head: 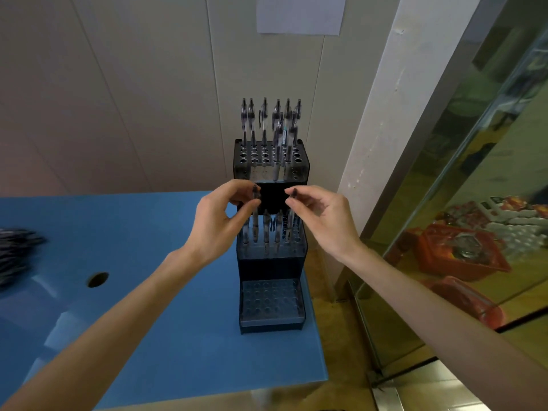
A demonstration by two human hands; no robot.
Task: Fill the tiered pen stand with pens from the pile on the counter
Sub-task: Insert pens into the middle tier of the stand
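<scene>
Tiered pen stand [271,264] at counter [166,336] edge, middle tier half filled; left hand [221,221] and right hand [321,216] each pinching one pen (upright, for dropping into holes)

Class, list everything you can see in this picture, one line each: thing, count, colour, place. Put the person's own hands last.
Pen stand: one, dark, three tiers, at the counter's right edge by the wall.
Pens in top tier: about eight, clear and dark, upright, mostly in the back row.
Pens in middle tier: several, upright; exact count unclear.
Bottom tier: holes empty.
Pen pile: one, dark, blurred, at the counter's left edge.
Counter: one, blue, with a round hole.
Paper sheet: one, white, on the wall.
Red trays: two, behind glass, right.
Left hand: pinches a pen over the middle tier.
Right hand: pinches another pen there.
</scene>
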